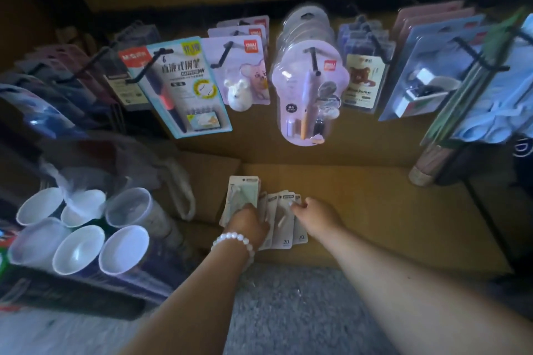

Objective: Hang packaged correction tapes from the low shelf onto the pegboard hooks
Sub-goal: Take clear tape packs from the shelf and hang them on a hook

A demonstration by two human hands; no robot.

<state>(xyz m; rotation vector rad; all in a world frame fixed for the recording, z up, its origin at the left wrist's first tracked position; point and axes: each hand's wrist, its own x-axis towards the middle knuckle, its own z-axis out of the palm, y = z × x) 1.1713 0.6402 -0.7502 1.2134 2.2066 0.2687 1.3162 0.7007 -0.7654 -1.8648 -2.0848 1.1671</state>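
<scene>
On the low shelf [375, 210], both my left hand [249, 223] and right hand [315, 215] pinch fanned correction tape packs [284, 225]; none visibly hung on a hook yet

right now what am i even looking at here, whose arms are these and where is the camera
The camera sits on a person's head, looking forward and down, so the two bare arms are theirs. The left hand, with a white bead bracelet on its wrist, presses on a fanned pile of packaged correction tapes lying on the low shelf. The right hand touches the top of one pack. Nothing is lifted yet. Above, black pegboard hooks carry other carded stationery. White cups stand at the left.
</scene>
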